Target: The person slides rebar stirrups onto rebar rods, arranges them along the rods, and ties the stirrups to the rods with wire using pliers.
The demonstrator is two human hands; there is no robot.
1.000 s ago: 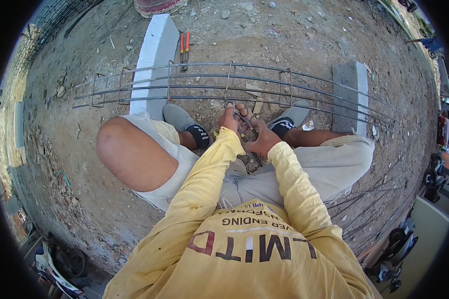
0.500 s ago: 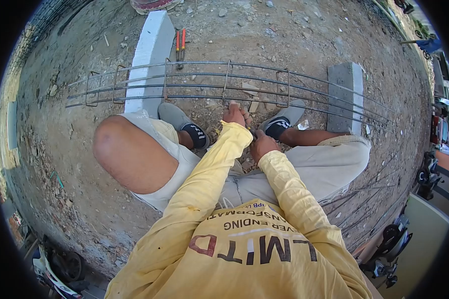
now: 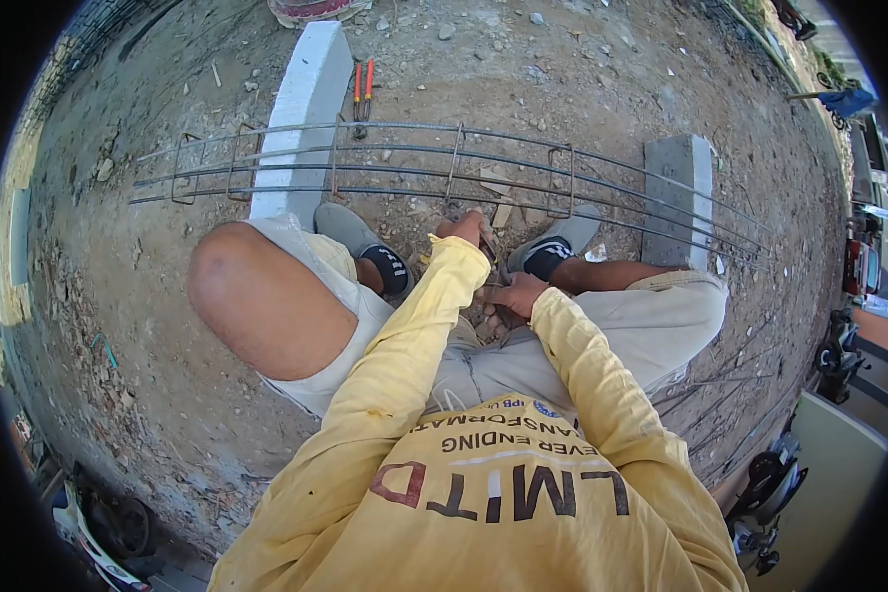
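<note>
A long cage of thin steel bars (image 3: 395, 170) with wire stirrups lies across two pale blocks in front of my feet. My left hand (image 3: 464, 229) is closed just below the lowest bar, with a dark tool partly showing beside its fingers. To its right and nearer my body, my right hand (image 3: 515, 294) is closed near dark, thin metal between my legs. What exactly it grips is too small to make out. Pliers with red-orange handles (image 3: 363, 91) lie on the ground beyond the cage.
The left block (image 3: 301, 94) is long and white-topped; the right block (image 3: 679, 192) is grey. My shoes (image 3: 350, 237) rest on stony ground under the bars. Loose rods (image 3: 715, 395) lie at the right, and motorbikes (image 3: 775, 483) stand at the lower right.
My hands were together around a dark tool, then moved apart. Now my left hand sits slightly lower, and my right hand's fingers point toward the left. The pliers and cage have kept their places.
</note>
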